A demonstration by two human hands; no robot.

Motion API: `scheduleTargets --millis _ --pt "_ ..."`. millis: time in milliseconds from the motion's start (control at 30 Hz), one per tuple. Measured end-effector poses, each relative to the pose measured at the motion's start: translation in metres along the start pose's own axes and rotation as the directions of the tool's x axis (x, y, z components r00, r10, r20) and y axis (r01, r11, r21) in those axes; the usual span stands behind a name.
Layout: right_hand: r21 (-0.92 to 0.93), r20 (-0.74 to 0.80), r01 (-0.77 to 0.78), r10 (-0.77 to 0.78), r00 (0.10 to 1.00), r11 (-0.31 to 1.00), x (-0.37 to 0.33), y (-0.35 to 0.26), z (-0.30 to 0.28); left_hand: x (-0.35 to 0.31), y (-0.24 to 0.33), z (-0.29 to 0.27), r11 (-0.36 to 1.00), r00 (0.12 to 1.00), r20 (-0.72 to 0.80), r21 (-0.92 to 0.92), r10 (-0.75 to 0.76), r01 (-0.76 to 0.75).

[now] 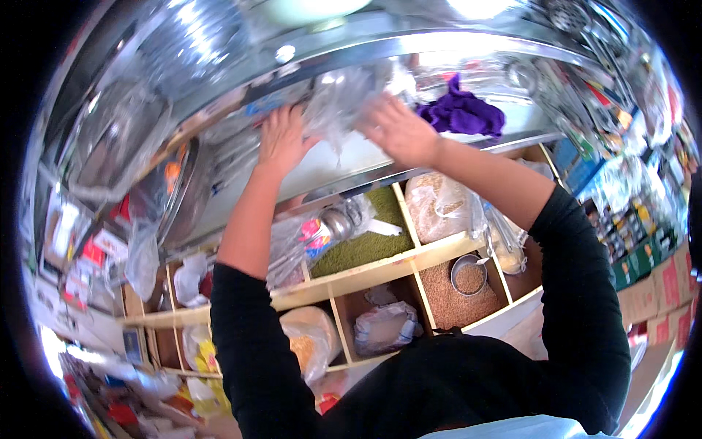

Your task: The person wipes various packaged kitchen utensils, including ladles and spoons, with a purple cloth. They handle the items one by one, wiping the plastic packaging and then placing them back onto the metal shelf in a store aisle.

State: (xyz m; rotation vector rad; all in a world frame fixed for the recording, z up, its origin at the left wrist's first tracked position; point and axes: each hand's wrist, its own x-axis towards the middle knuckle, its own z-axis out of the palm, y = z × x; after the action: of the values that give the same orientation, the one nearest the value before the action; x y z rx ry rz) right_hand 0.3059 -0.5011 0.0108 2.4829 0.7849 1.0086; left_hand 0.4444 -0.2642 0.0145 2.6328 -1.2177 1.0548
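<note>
My left hand (285, 140) reaches onto the metal shelf with fingers stretched and thumb apart, close to the left side of a clear plastic-wrapped item (338, 102). On that item's right side is my right hand (404, 133), its fingers extended and smeared by motion. Whether either hand presses on the plastic is hard to tell, and what lies inside the wrap cannot be made out. A crumpled purple cloth (466, 111) lies on the shelf (322, 172) to the right of my right hand. Long clear plastic packages (232, 150) are left of my left hand.
Below the shelf, a wooden divided bin (365, 272) holds green beans (358, 252) with a white scoop (384, 227), brown grain with a metal cup (468, 276), and bagged goods. Cartons (662, 293) are stacked at the right. A metal rail (351, 57) crosses above my hands.
</note>
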Motion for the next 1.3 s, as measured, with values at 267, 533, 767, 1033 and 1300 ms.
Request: scheduleTargets --millis 267,533,767,1033,1300 --pt "0.166 -0.097 -0.121 0.138 0.986 0.979 -0.075 0.015 -0.049 0.001 0.026 -0.004 0.986 0.957 0.244 0.097 -0.156 0.136" --pt "-0.031 0.045 -0.658 0.659 0.751 0.752 -0.208 0.121 -0.040 -0.015 0.028 0.014 0.970 0.961 0.135 0.053 -0.240 0.235" --pt "0.195 0.025 -0.680 0.689 0.724 0.707 -0.272 0.156 -0.022 -0.046 0.053 -0.002 0.853 0.889 0.041 -0.262 -0.457 0.450" --pt "0.046 0.047 -0.568 0.566 0.823 0.822 -0.223 0.205 -0.007 -0.009 0.238 -0.046 0.942 0.988 -0.138 -0.335 -0.069 0.019" --pt "0.017 0.616 -0.392 0.299 0.728 0.920 -0.154 0.256 0.010 0.111 0.322 0.010 0.962 0.992 -0.051 -0.242 0.114 -0.123"
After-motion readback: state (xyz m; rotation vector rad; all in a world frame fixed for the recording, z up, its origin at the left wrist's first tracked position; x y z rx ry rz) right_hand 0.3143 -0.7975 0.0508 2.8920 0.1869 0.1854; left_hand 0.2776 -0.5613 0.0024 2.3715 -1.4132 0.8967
